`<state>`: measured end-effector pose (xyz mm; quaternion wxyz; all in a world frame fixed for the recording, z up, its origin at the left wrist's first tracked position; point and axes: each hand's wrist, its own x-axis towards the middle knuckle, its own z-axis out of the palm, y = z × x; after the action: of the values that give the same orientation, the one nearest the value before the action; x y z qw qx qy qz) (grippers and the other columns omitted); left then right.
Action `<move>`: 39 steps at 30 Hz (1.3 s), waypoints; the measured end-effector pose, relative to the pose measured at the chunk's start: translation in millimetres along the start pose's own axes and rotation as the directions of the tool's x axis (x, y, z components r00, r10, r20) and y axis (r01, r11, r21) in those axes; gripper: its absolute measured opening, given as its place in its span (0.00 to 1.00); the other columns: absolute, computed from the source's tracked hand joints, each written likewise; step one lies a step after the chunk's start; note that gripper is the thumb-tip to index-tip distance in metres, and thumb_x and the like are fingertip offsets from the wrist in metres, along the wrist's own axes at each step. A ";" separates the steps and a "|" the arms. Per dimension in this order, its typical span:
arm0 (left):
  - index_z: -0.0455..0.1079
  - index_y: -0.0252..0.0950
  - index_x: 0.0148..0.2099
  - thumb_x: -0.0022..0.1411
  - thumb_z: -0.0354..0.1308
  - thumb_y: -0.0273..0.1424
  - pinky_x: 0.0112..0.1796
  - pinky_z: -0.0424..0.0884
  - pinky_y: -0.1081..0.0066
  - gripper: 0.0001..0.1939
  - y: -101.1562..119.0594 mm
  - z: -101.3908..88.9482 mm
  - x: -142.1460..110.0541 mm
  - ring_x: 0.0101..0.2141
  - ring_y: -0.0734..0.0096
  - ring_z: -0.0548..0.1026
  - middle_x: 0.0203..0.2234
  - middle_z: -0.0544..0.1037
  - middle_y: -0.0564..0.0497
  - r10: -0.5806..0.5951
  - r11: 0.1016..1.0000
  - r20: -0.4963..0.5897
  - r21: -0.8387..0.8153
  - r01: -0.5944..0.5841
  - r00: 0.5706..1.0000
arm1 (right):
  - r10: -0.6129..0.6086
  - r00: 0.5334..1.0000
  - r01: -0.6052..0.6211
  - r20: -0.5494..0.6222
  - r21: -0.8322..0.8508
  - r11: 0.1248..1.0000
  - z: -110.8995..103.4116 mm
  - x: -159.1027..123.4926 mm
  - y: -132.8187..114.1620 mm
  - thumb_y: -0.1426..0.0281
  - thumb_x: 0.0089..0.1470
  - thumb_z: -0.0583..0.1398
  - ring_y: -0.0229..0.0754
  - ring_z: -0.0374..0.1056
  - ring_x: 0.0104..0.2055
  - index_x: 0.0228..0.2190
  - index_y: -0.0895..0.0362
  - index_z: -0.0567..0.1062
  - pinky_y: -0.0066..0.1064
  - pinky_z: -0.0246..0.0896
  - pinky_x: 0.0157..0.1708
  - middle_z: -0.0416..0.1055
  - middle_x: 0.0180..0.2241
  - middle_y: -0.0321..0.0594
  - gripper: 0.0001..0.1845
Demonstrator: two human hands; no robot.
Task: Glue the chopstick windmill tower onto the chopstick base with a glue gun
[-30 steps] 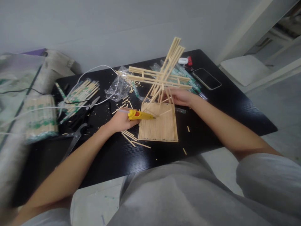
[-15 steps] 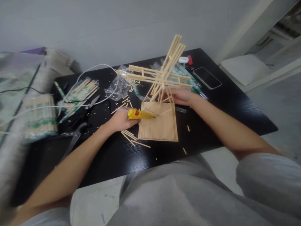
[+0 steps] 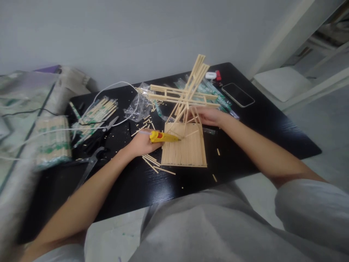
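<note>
On the black surface (image 3: pixel 237 153), we have a square stick panel (image 3: pixel 184 151) lying flat. Our left hand (image 3: pixel 142 142) keeps its grip clenched around a yellow glue gun (image 3: pixel 164 137), the nozzle over the panel. Our right hand (image 3: pixel 208 115) is behind the legs of a stick frame (image 3: pixel 188 95) with crossed arms, which rises at the panel's far part; its fingers are partly hidden, so we cannot tell whether that grip is closed. Beyond it, to the right, lies a phone (image 3: pixel 238 94).

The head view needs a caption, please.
Left hand holds yellow glue gun over wooden-stick windmill model, right hand alongside.
</note>
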<state>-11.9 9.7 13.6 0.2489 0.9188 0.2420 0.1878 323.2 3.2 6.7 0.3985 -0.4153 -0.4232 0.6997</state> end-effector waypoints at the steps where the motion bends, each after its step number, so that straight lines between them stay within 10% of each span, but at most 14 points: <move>1: 0.70 0.38 0.31 0.65 0.64 0.33 0.31 0.69 0.71 0.11 0.0 0.1 -0.1 0.26 0.70 0.75 0.24 0.77 0.54 -0.005 1.000 0.003 0.001 0.005 1.000 | 0.003 1.000 -0.003 0.005 0.007 1.000 -0.3 0.5 0.2 0.72 0.76 0.59 0.43 0.81 0.41 0.39 0.58 0.83 0.37 0.79 0.52 0.83 0.37 0.44 0.13; 39: 0.70 0.38 0.30 0.66 0.61 0.32 0.31 0.70 0.70 0.10 -1.7 -0.8 -1.4 0.25 0.69 0.76 0.23 0.77 0.53 0.040 0.997 -0.008 0.063 -0.039 0.999 | 0.010 0.995 -0.022 0.100 0.119 0.993 -8.6 10.9 10.3 0.71 0.76 0.62 0.42 0.82 0.41 0.44 0.61 0.85 0.31 0.79 0.47 0.85 0.39 0.47 0.11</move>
<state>-14.0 10.6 13.0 0.2151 0.9298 0.2307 0.1895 325.4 12.0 -8.0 0.3954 -0.3588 -0.3963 0.7469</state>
